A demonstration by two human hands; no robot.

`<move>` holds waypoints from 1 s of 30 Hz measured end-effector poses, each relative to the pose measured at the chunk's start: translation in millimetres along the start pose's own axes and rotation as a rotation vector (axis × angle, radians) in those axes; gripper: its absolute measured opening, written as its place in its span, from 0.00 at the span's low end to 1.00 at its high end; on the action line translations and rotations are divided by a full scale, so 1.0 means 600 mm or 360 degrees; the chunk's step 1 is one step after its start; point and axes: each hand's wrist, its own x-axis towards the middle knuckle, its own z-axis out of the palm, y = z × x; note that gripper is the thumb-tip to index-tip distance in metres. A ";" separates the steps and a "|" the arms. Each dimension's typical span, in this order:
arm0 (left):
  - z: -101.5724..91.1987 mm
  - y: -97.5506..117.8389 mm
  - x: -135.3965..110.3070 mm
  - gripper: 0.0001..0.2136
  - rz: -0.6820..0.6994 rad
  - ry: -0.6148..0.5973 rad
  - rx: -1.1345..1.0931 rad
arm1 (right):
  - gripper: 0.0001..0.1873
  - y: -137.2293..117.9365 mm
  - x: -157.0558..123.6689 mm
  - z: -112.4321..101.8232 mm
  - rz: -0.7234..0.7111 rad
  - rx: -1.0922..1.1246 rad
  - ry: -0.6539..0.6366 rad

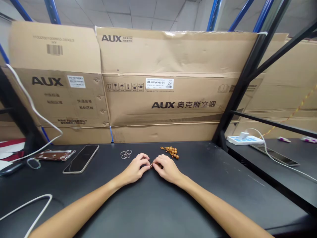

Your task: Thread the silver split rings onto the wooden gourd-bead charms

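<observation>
— Two questions were raised: how was the left hand (135, 169) held, and how was the right hand (166, 168)?

— Both hands were closed into fingertip pinches and drawn together over the bench (198, 188). A small brownish piece (151, 166) was gripped between them, but it was mostly hidden by the fingers, so what it was could not be told.

— Where were the other small things laid?

— A strand of wooden beads (170, 152) was lying just beyond the right hand, and a cluster of metal rings (126, 154) was lying beyond the left. A smartphone (81, 159) and a foil packet (55, 155) were placed farther left, and cardboard AUX cartons (158, 99) were stood behind the bench.

— What could have been judged likely to go wrong?

— The small piece could have been dropped if the pinch had been loosened, and it could have been lost from sight on the dark bench. The bead strand could have been dragged aside if it had been caught by the right hand, and the rings could have been scattered by a careless sweep of the left hand.
</observation>
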 end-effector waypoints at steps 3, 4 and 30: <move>0.001 0.001 -0.001 0.08 -0.0012 -0.0021 0.0026 | 0.06 0.002 -0.001 -0.001 0.0022 0.0051 0.0028; 0.001 0.001 -0.001 0.08 -0.0012 -0.0025 0.0030 | 0.06 0.001 -0.001 -0.001 0.0002 0.0065 0.0032; 0.001 0.000 -0.001 0.11 0.0017 0.0019 0.0061 | 0.06 -0.008 -0.002 -0.008 -0.0148 0.0220 -0.0024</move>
